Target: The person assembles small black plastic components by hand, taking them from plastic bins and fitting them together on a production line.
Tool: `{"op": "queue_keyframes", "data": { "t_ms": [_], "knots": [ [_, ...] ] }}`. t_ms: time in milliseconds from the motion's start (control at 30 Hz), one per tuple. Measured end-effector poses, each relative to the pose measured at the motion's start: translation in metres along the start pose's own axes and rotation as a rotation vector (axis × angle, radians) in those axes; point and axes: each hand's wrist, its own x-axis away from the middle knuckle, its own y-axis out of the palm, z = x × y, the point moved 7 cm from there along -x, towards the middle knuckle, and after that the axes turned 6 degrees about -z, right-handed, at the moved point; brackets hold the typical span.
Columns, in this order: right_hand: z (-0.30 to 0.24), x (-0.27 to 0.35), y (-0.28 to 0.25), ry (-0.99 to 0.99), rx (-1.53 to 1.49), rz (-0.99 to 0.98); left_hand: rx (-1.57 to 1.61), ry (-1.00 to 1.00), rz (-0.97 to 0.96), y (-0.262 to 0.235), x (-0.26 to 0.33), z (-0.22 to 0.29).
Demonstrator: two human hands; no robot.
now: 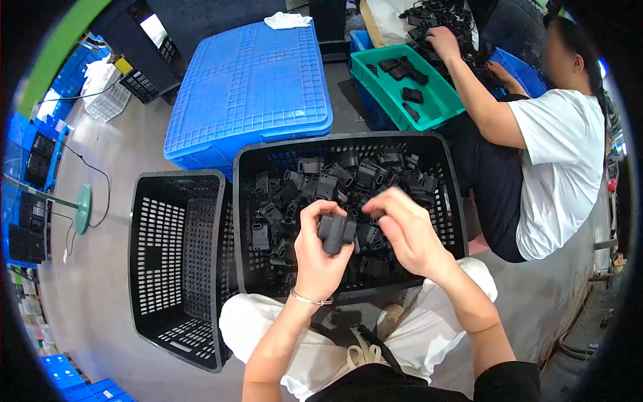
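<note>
My left hand [317, 264] grips a black plastic part [333, 234], blocky with a rounded, tube-like side, above the near half of a black crate [242, 268]. Beside it on the right is my right hand [410, 231], fingers curled with the thumb near the index finger. Whether anything small sits between those fingertips I cannot make out. Many similar black plastic parts [309, 165], some with oval slots, lie heaped in the crate under both hands.
Left of the crate stands a black slotted basket [140, 268]. A blue lidded bin [248, 87] is behind it. At the far right, a seated co-worker [562, 147] reaches over a green tray [439, 107] of black parts toward a dark heap [439, 23].
</note>
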Motion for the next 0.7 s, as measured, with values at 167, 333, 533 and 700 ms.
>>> {"op": "queue_keyframes", "data": {
  "t_ms": [167, 333, 533, 700],
  "knots": [
    [-0.016, 0.006, 0.016, -0.138, 0.046, -0.136, -0.107, -0.025, 0.014, -0.003, 0.001, -0.004],
    [-0.022, 0.009, 0.017, -0.214, 0.155, -0.15, -0.215, 0.064, 0.0, 0.0, 0.0, 0.003],
    [-0.022, 0.008, 0.017, -0.224, 0.192, -0.17, -0.195, 0.048, 0.013, 0.003, 0.0, -0.001],
    [-0.02, 0.011, 0.019, -0.223, 0.167, -0.137, -0.241, 0.081, 0.039, 0.003, 0.002, 0.0]
  ]
}}
